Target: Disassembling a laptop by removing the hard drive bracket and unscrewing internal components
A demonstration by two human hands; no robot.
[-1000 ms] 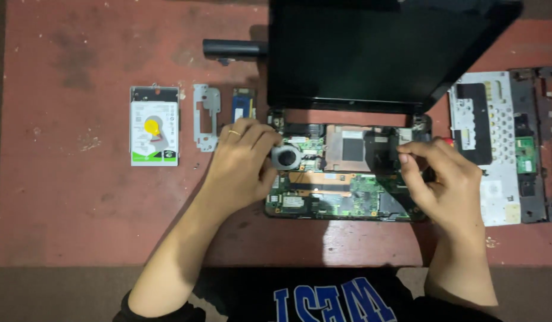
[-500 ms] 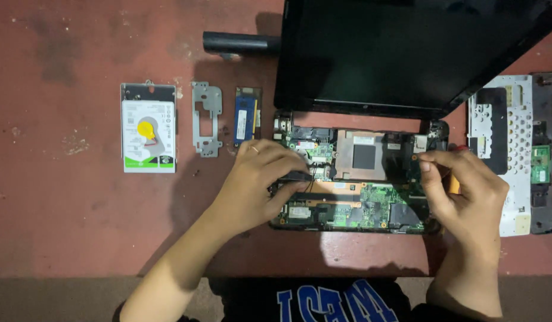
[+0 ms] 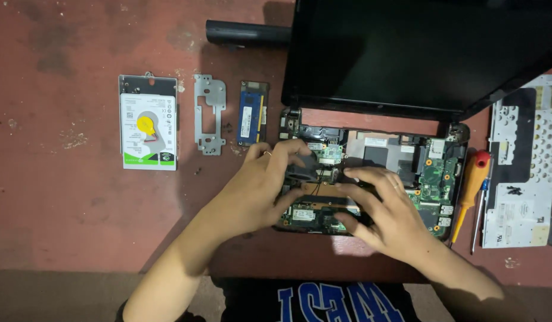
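Observation:
An opened laptop base with its green motherboard [image 3: 434, 173] bare lies under the tilted-back black screen [image 3: 419, 53]. My left hand [image 3: 258, 191] is curled around a small black cooling fan [image 3: 301, 173] at the board's left side, thumb and fingers closed on it. Thin wires run from the fan toward the board's middle. Fingers spread, my right hand [image 3: 389, 214] lies flat across the centre and lower part of the board, its fingertips close to the fan and those wires. It hides the board beneath it and holds nothing I can see.
On the red table to the left lie a hard drive [image 3: 148, 128] with a yellow coin cell on it, a metal bracket [image 3: 208, 113] and a blue memory stick [image 3: 252, 113]. A black cylinder [image 3: 246, 33] lies behind. An orange-handled screwdriver [image 3: 470, 191] and an upturned keyboard panel [image 3: 523, 161] lie right.
My right hand has moved from the board's right side to its centre, beside the fan. My left hand has closed more tightly around the fan.

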